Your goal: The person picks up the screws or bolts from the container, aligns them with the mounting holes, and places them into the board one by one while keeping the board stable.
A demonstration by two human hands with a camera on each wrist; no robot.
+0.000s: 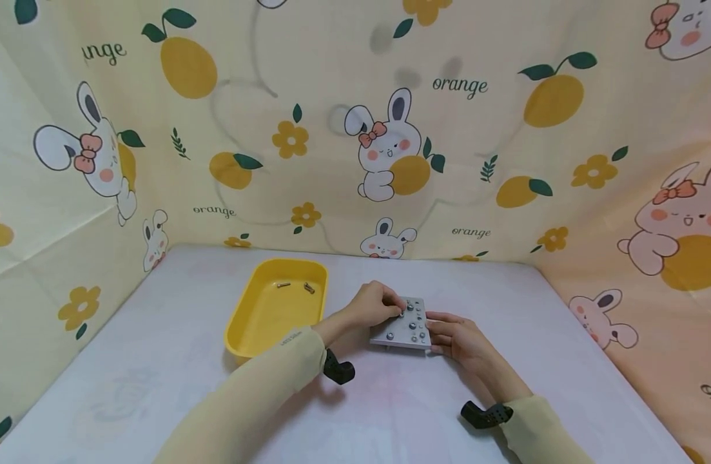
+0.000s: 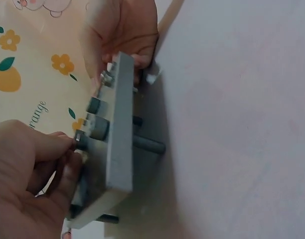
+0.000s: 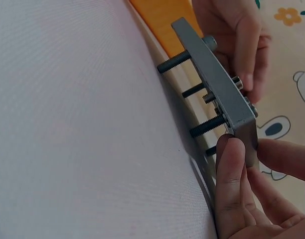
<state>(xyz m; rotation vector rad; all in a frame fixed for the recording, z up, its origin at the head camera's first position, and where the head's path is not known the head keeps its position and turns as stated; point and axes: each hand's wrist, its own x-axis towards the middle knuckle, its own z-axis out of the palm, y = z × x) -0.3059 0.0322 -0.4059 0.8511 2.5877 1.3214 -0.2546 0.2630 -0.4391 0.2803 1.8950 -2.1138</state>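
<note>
A grey metal plate (image 1: 400,339) with several socket-head screws and holes is held a little above the table. My right hand (image 1: 462,338) grips its right edge, thumb on the upper face and fingers underneath in the right wrist view. Over the plate's upper left side, my left hand (image 1: 374,305) pinches the head of a screw (image 2: 81,141) between thumb and fingers. Threaded screw shanks (image 3: 208,125) stick out below the plate, at differing lengths. In the head view the fingers hide part of the plate's left side.
To the left stands a yellow tray (image 1: 236,322) with a few loose screws (image 1: 309,288) near its far end; the left forearm passes over its near right corner. A patterned cloth (image 1: 332,161) closes off the back and both sides of the white table (image 1: 158,361).
</note>
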